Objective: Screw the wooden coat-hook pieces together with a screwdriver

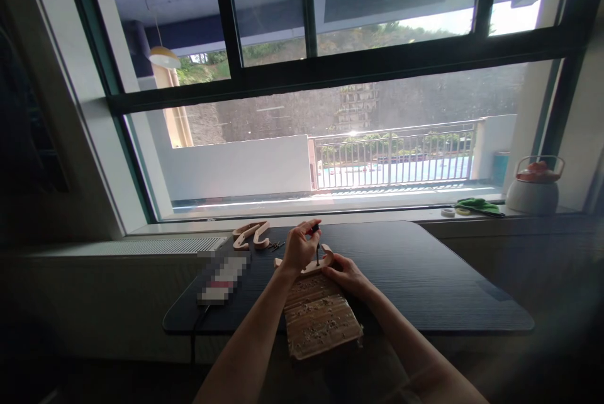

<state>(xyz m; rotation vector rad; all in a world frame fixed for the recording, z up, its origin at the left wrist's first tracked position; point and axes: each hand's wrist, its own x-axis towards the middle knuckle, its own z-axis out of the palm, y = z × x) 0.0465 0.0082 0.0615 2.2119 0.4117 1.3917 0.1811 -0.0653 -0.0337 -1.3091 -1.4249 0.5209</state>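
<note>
My left hand [299, 248] is closed around the dark handle of a screwdriver [318, 255]. Its thin shaft points straight down onto a pale, curved wooden piece [326, 255]. That piece lies across the far end of a brown wooden board [318, 326], which is strewn with small bits. My right hand [348, 275] grips the right end of the curved piece, thumb on the near side. The screwdriver's tip is too small to make out.
The dark table [401, 278] stands against the window sill. Two curved wooden pieces [261, 237] lie at its back left beside several screws [276, 245]. A blurred-out item [224, 278] is at the left. A kettle [533, 190] and green cloth [479, 205] sit on the sill.
</note>
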